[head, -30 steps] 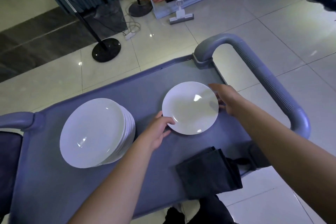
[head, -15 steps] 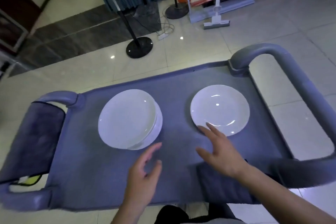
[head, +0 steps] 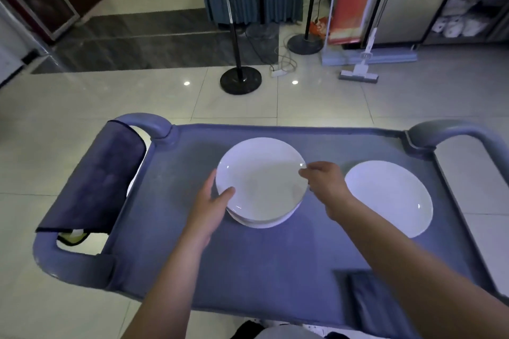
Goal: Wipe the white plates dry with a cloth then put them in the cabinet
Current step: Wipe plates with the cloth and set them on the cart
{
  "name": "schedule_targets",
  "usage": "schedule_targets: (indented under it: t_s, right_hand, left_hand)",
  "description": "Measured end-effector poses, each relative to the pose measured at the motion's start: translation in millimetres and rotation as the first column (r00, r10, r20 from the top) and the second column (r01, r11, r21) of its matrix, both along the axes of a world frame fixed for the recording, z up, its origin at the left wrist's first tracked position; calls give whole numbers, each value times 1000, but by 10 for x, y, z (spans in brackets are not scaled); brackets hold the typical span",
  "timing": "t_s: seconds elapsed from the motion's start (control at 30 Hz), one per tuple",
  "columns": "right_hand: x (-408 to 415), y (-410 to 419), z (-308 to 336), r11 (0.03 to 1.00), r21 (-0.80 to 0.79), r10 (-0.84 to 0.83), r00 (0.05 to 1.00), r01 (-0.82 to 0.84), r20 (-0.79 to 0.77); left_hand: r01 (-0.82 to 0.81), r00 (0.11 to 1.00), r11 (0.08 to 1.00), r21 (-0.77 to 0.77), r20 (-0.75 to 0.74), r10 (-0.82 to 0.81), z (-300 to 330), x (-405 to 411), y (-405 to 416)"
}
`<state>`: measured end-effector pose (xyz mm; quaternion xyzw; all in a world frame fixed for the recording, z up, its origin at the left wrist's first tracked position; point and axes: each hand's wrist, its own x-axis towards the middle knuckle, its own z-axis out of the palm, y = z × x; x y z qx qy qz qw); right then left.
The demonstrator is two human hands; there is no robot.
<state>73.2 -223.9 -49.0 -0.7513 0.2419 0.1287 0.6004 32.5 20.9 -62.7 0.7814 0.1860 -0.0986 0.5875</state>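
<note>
The stack of white plates point(head: 261, 190) stood mid-cart point(head: 275, 270), toward its far edge. The left hand point(head: 210, 205) and the right hand point(head: 325, 183) pinched the top plate's opposite rims. Glazed and probably slippery, breakable, rigid; rims seemed the best hold.

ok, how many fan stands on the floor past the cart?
2: one round black base straight beyond the cart, one farther back to its right. Others may be out of view.
</note>
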Motion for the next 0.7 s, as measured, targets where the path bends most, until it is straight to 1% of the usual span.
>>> schedule_targets:
  t_s: [0.1,0.2,0.33,0.43,0.5,0.6,0.7]
  right_hand:
    - [43,63,-13,989,53,-132,990,135,-49]
    - [90,89,-38,982,0,-189,979,190,-74]
    - [87,134,-38,974,-80,-221,969,212,-112]
    - [73,182,21,970,-25,-243,964,242,-111]
    - [98,198,61,972,2,-233,969,234,-84]
    - [126,222,158,976,10,-219,976,219,-17]
    - [137,240,247,971,-19,-235,961,240,144]
  left_hand:
    - [-47,997,984,-170,45,55,-6,21,13]
    - [-58,995,949,-310,58,80,1,87,87]
    - [-20,996,922,-388,75,54,-9,177,168]
    - [15,995,904,-426,93,27,-32,201,202]
    - [24,994,887,-461,102,26,-29,210,213]
    - [-5,992,870,-492,109,67,-43,251,234]
    - [27,989,884,-467,138,43,-6,328,261]
